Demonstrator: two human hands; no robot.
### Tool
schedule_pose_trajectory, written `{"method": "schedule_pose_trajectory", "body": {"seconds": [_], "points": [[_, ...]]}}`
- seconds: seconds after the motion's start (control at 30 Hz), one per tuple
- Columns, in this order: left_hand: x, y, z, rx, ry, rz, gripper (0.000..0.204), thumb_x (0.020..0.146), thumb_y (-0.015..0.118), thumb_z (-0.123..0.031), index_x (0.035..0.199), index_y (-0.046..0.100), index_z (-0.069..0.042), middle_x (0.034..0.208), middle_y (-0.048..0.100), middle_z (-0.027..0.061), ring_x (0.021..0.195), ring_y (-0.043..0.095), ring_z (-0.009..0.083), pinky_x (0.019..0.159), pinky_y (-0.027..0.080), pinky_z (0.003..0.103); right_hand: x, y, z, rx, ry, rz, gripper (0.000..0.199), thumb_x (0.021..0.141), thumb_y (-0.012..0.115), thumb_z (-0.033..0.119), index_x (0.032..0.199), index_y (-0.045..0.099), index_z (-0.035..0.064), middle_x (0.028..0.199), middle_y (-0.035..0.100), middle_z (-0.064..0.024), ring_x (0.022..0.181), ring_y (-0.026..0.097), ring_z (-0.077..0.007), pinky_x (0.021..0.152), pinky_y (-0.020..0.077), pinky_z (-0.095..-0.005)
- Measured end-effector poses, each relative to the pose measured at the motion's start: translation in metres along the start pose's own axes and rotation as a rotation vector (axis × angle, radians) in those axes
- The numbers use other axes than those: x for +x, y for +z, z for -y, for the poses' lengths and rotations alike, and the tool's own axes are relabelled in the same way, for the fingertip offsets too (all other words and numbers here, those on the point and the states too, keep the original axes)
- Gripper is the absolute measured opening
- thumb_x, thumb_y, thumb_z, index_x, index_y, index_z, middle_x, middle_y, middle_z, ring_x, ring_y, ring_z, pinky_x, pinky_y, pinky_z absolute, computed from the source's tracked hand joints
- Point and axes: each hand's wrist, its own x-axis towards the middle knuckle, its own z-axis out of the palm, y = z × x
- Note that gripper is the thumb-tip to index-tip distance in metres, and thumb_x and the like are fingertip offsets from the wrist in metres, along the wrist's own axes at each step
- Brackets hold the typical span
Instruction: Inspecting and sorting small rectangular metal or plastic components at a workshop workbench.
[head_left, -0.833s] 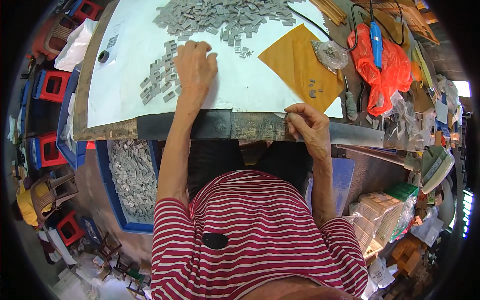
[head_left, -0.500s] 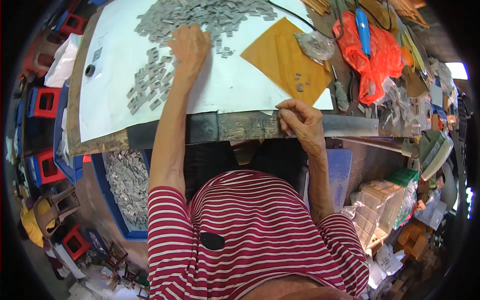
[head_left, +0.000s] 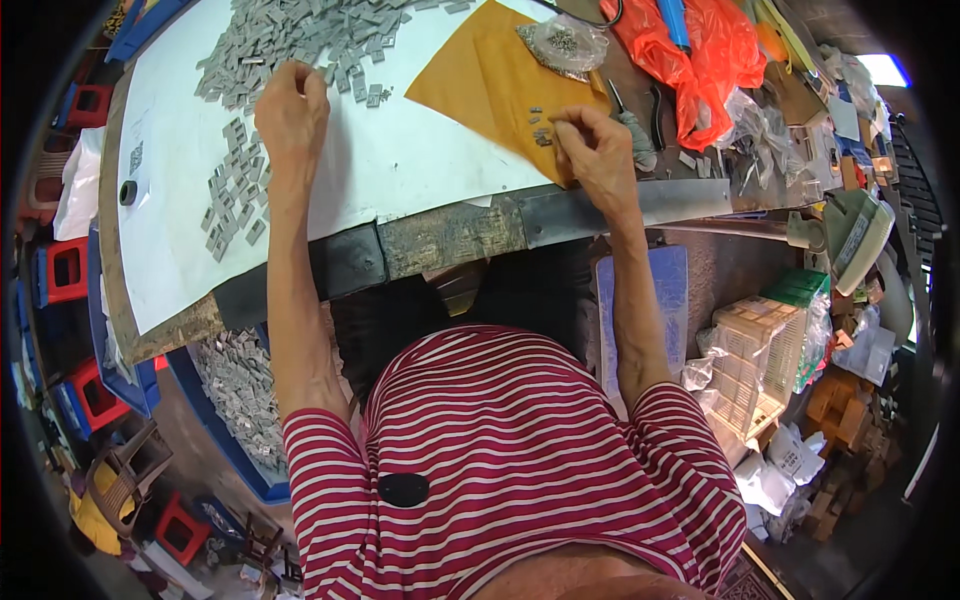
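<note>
right hand (head_left: 592, 150) moved onto yellow sheet (head_left: 480, 75), fingers pinched

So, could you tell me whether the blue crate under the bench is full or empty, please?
Partly full: the blue crate holds a heap of small grey metal pieces.

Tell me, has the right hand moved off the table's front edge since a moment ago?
Yes. The right hand has gone forward from the table's metal front edge onto the yellow-brown sheet, fingertips at small grey pieces.

Small grey metal pieces (head_left: 300, 40) heaped on white sheet (head_left: 400, 170), few tiny parts (head_left: 540, 130) on yellow envelope (head_left: 490, 75)
</note>
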Motion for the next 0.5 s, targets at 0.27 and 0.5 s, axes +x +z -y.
{"method": "schedule_pose_trajectory", "body": {"seconds": [0.27,0.5], "points": [[-0.04,-0.04,-0.059,-0.819,-0.468,0.25,0.018,0.08,0.058,-0.016,0.082,0.061,0.002,0.071,0.059,0.0013,0.063,0.05,0.0061,0.06,0.04,0.019,0.033,-0.003,-0.021,-0.298,-0.2,0.052,0.013,0.077,0.055,0.011,0.084,0.057,-0.0003,0.074,0.054,-0.0124,0.068,0.057,-0.0246,0.063,0.0447,-0.032],[-0.07,-0.054,-0.085,-1.022,-0.574,0.38,0.018,0.081,0.059,-0.01,0.095,0.061,0.0,0.075,0.059,0.0001,0.062,0.047,0.0045,0.057,0.036,0.017,0.04,-0.004,-0.02,-0.437,-0.301,0.121,0.015,0.076,0.053,0.014,0.082,0.055,-0.0002,0.076,0.054,-0.0139,0.074,0.056,-0.0278,0.067,0.0438,-0.035]]}}
